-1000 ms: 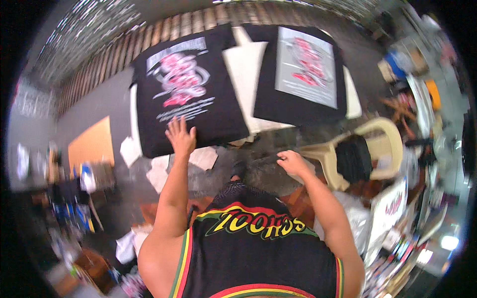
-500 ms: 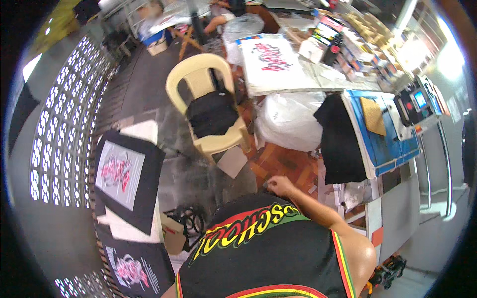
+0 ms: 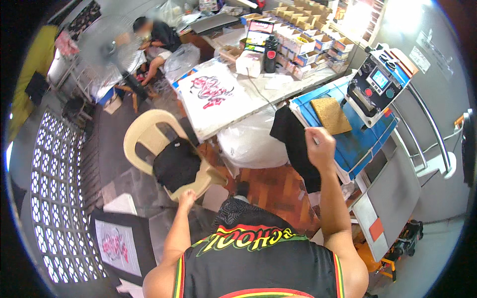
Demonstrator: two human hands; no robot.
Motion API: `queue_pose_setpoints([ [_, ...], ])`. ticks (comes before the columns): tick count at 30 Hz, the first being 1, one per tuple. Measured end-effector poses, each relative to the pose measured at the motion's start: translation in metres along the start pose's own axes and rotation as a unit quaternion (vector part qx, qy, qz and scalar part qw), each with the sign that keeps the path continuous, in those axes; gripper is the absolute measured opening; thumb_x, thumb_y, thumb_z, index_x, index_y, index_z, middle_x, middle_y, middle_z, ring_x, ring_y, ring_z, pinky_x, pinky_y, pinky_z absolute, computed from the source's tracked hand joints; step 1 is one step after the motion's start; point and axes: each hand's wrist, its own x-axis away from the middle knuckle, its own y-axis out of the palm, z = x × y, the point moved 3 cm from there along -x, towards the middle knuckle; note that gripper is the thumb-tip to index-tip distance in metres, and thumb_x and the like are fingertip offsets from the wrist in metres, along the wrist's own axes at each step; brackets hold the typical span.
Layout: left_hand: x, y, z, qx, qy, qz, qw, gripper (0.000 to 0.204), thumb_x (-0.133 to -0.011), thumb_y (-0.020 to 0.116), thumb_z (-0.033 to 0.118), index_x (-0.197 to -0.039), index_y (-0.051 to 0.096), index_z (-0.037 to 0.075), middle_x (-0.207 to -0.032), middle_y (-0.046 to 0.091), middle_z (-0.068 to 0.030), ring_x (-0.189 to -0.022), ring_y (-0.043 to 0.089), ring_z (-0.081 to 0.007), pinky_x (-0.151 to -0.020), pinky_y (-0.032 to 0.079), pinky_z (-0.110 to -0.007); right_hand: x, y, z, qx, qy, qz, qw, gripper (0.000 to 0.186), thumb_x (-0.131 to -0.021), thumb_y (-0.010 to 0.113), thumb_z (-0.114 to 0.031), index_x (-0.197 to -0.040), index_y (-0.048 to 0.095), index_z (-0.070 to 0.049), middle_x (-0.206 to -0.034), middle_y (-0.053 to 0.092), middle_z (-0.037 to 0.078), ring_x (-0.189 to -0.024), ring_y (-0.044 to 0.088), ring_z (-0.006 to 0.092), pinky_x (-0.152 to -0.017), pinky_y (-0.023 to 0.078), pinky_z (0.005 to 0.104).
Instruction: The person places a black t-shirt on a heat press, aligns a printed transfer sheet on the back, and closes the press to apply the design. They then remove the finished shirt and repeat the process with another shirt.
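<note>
My left hand [image 3: 187,198] is closed with nothing visible in it, low by the front edge of a cream plastic chair [image 3: 133,144]. A bundled black cloth [image 3: 176,164] lies on the chair's seat. Raised further forward, my right hand [image 3: 320,147] is curled into a loose fist and looks to hold nothing. Behind it a black garment [image 3: 292,135] hangs over the edge of a blue-topped press bed [image 3: 360,151]. On that bed rests a tan square pad [image 3: 330,115]. A control box with a lit screen [image 3: 380,79] stands at its far end.
A white sheet with a red and black print [image 3: 211,92] lies on the table [image 3: 203,128], near a dark bottle [image 3: 270,53] and small cardboard boxes [image 3: 303,44]. At left lies a printed black shirt [image 3: 141,238]. A fan [image 3: 109,47] and a seated person [image 3: 161,37] are further back.
My view has turned rightward and up toward the table and press. My right hand has risen from near my waist to beside the press; my left hand has come into view by the chair.
</note>
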Motion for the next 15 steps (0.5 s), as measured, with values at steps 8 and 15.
queue_pose_setpoints([
  [8,-0.018,0.077,-0.120,-0.146,-0.179,-0.293,0.928,0.016,-0.087,0.056,0.021,-0.075,0.061,0.012,-0.067,0.059,-0.0069,-0.053,0.056,-0.0229,-0.044,0.038,-0.038,-0.100,-0.074,0.031,0.349,-0.059,0.130,0.926,0.021,-0.083,0.068,-0.005,-0.104,0.068,-0.003,-0.104,0.069,0.013,-0.099,0.064,0.0320,-0.093,0.048,0.0420],
  [15,-0.139,0.084,-0.053,-0.338,-0.043,-0.381,0.860,0.016,-0.086,0.060,0.022,-0.087,0.067,0.008,-0.079,0.065,-0.0099,-0.063,0.062,-0.0241,-0.054,0.046,-0.038,-0.136,-0.059,0.083,0.550,0.182,0.032,0.815,0.040,-0.082,0.070,-0.037,-0.109,0.068,-0.007,-0.101,0.071,0.018,-0.098,0.067,0.0383,-0.089,0.051,0.0479],
])
